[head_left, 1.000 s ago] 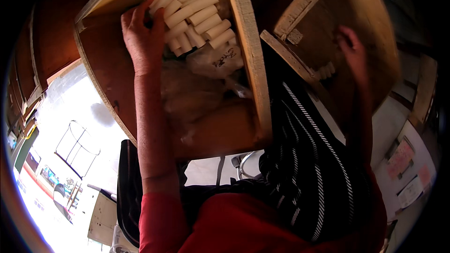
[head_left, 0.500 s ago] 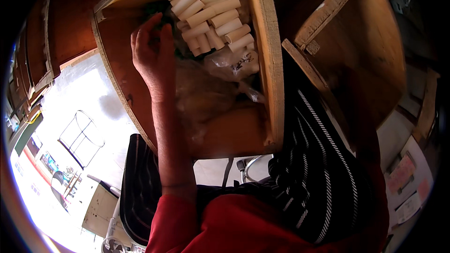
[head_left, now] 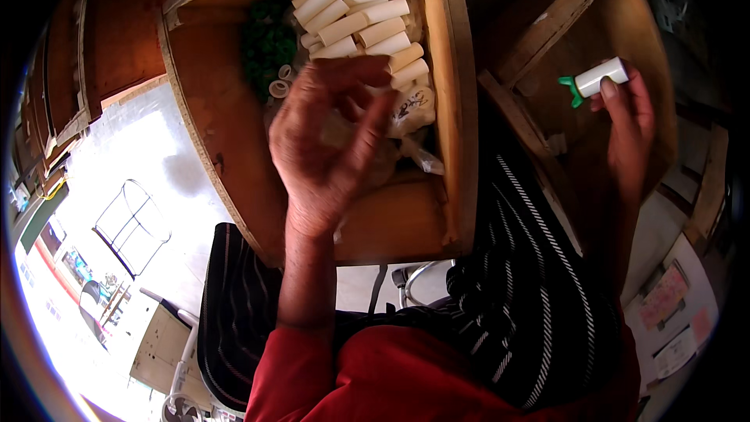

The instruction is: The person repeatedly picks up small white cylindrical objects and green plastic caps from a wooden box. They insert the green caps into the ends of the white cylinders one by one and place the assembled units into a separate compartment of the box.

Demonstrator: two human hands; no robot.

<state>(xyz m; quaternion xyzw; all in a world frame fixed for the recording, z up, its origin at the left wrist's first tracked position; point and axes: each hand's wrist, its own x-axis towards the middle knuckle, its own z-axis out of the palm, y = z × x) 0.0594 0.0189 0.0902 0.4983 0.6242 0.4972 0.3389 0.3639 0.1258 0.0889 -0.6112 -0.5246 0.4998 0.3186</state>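
Observation:
In the wooden box [head_left: 458, 133] before me, white tubes [head_left: 341, 27] lie in a stacked pile. Over the pile's near side hovers my left hand [head_left: 322, 137], its fingers curved and apart from the thumb, with nothing seen in it. My right hand [head_left: 630, 121] grips a white tube with a green winged cap [head_left: 601, 78] between thumb and fingers, above a second wooden box [head_left: 617, 23] on the right. Beside the pile are small green pieces [head_left: 268, 41] and a few white rings [head_left: 279, 88]. My left hand partly hides a clear plastic bag [head_left: 414, 109].
Raised wooden walls surround both boxes, which stand close together. On the floor at left is a black wire frame [head_left: 134, 227]. A pale cabinet [head_left: 162, 348] stands nearer. Papers with pink patches [head_left: 664, 297] lie at the far right.
My left hand has moved right, from beside the green pieces to over the tubes. My right hand has risen out of shadow, and the capped tube now shows in it.

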